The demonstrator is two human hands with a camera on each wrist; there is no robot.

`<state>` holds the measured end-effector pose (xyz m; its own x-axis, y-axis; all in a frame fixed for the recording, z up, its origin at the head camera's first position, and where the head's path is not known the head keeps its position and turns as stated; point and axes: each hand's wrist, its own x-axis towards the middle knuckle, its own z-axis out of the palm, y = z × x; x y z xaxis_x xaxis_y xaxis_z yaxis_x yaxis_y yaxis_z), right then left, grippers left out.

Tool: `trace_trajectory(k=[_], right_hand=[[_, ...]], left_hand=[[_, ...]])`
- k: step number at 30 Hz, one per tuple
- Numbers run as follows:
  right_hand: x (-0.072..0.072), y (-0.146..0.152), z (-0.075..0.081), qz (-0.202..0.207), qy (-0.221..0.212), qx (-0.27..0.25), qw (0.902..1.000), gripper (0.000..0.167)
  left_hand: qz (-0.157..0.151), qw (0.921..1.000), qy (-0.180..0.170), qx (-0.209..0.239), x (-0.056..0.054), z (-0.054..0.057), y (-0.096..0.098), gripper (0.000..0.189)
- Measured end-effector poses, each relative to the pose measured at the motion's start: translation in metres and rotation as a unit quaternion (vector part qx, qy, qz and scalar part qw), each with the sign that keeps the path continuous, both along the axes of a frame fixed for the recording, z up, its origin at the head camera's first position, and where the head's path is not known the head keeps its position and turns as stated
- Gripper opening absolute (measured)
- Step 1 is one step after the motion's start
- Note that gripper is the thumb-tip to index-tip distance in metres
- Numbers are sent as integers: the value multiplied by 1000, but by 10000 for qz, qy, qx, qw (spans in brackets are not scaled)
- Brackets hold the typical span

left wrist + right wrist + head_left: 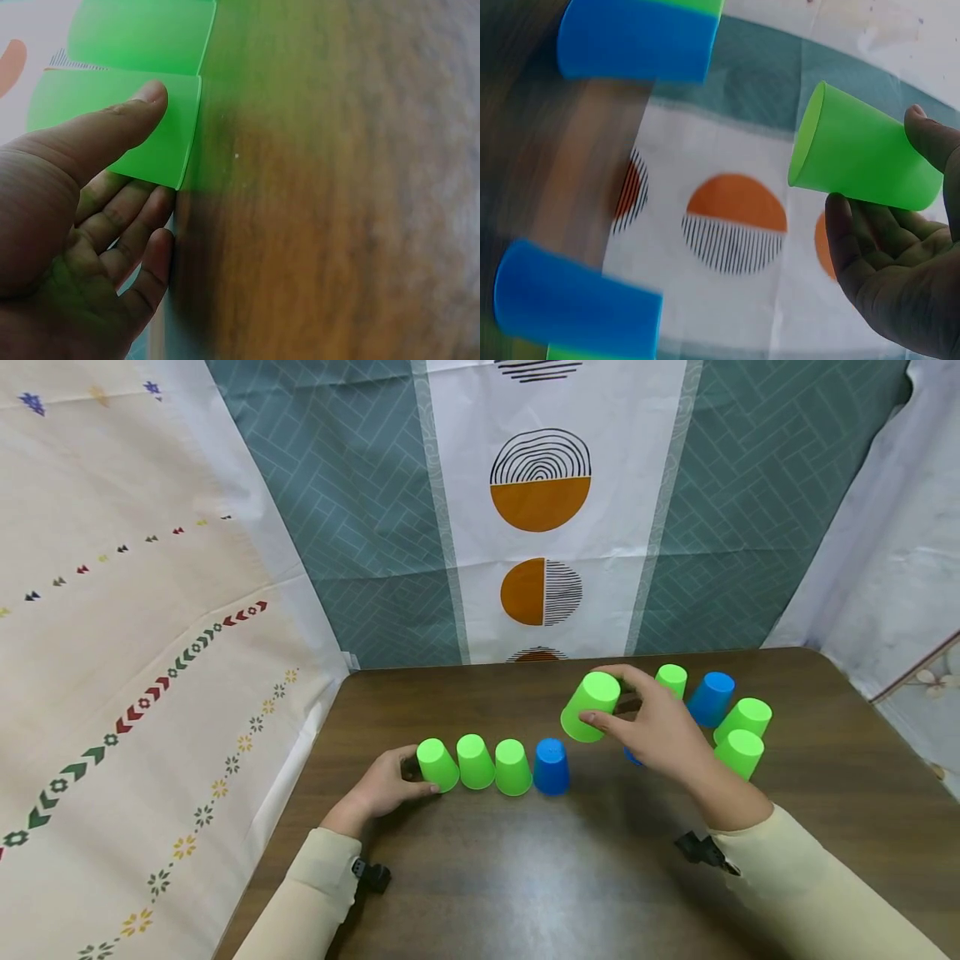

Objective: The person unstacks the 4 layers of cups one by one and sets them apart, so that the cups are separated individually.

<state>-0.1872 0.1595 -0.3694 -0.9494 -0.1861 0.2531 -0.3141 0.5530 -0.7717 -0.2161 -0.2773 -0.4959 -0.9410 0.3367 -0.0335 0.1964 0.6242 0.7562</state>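
Brown table (465,893) spreads wide nearward; patterned cloth (540,539) hangs past its far edge; left hand (384,783) grips leftmost green cup (437,766), near left edge; right hand (660,727) grasps raised green cup (590,706), right of a blue cup (551,767).

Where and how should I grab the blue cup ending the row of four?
Probably by its upper wall, front and back, coming from the right: the blue cup stands upside down, narrowing toward the top, and a green cup crowds its left side, leaving its right freer.
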Motion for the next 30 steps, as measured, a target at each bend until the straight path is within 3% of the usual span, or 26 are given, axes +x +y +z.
trace_trajectory(k=[8, 18, 30], right_hand=[[13, 43, 0, -401, 489, 133, 9979, 59], [31, 85, -8, -956, 298, 468, 9939, 63], [48, 117, -38, -1245, 129, 744, 9893, 66]], left_hand=[[13, 10000, -19, 23, 0, 1, 0, 63], [-9, 10000, 3, 34, -1, 1, 0, 62], [-20, 10000, 11, -95, -1, 1, 1, 63]])
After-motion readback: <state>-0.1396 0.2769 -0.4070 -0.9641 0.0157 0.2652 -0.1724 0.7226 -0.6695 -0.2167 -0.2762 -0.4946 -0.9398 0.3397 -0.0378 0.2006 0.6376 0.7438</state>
